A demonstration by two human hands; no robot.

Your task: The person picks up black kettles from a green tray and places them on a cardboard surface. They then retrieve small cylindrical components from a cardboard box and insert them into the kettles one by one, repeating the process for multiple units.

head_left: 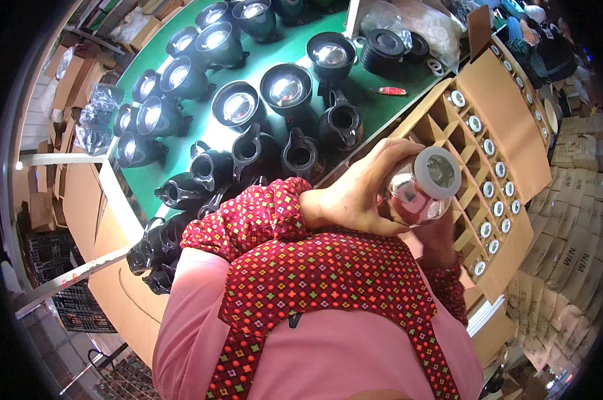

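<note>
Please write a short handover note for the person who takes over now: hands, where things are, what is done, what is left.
Left hand: wrapped around the shiny silver glass flask liner with grey cap, held at chest height.
Right hand: under the liner, mostly hidden; grip unclear.
Brown cardboard divider box: at the right; many cells already hold capped liners, several near cells look empty.
Black plastic jug shells: crowd the green table, some with shiny interiors.
Left: the held liner is not yet placed.

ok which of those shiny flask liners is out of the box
The silvery flask liner with the grey cap, gripped in the left hand with the right hand under it. All the others sit in the divided cardboard box, only caps showing.
</note>
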